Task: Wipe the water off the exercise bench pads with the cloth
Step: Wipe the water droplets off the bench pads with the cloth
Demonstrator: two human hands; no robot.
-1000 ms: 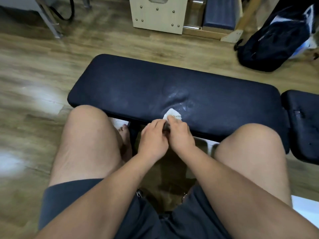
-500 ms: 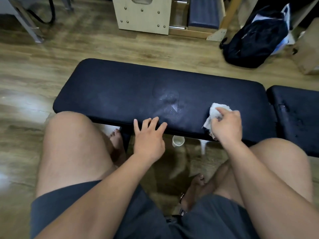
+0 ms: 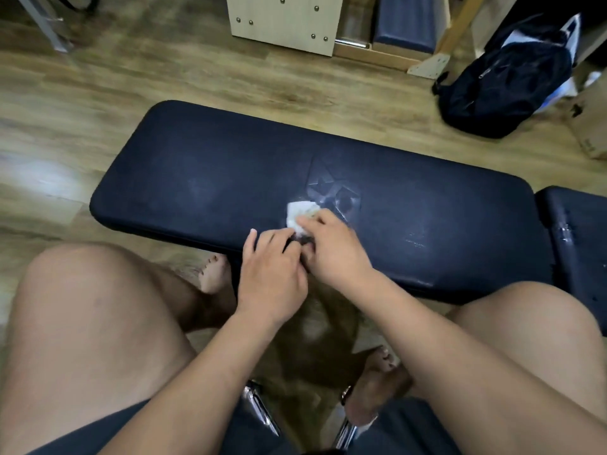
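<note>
The long dark blue bench pad [image 3: 203,178] lies across in front of my knees, with a second pad [image 3: 588,257] adjoining at the right. Wet streaks [image 3: 335,192] shine around the embossed logo at mid-pad. More drops [image 3: 414,242] sit further right, and some on the second pad's near edge. A small white cloth [image 3: 300,211] lies bunched just left of the logo. My right hand [image 3: 338,254] grips it from above. My left hand [image 3: 269,270] is close against it at the pad's front edge, its curled fingers meeting the cloth's near end.
A dark backpack [image 3: 505,83] leans on the wooden floor at the far right beside a cardboard box [image 3: 591,126]. A pale wooden cabinet [image 3: 285,21] stands beyond the bench. My bare knees and feet crowd the near side, with chrome seat legs [image 3: 259,408] below.
My right hand has carried the cloth from the pad's right part back left to the logo. My left hand, which lay flat on the front edge, has closed in on the cloth.
</note>
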